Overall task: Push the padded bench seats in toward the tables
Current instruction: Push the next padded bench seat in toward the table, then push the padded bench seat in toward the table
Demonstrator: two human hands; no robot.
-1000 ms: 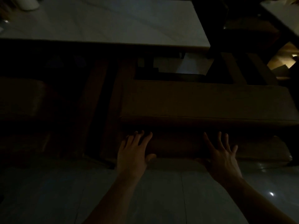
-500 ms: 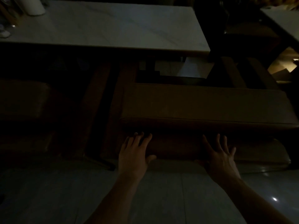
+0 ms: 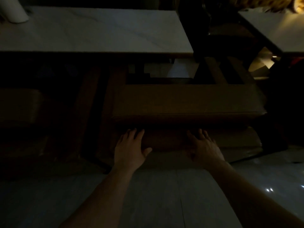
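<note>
Dim tiled floor (image 3: 158, 199) beneath padded bench seat (image 3: 185, 102), pale table (image 3: 92, 30) beyond.

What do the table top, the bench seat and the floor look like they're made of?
Table top: pale stone or marble-look slab, going by the faint grey veins. Bench seat: brown padded leather or vinyl, smooth with a seamed edge; too dark to say which. Floor: glossy tile, with grout lines and light glints.

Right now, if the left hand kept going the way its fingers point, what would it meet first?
The near side of the padded bench. The left hand already looks flat against it, fingers aimed toward the table, though the dim light hides actual contact.
</note>
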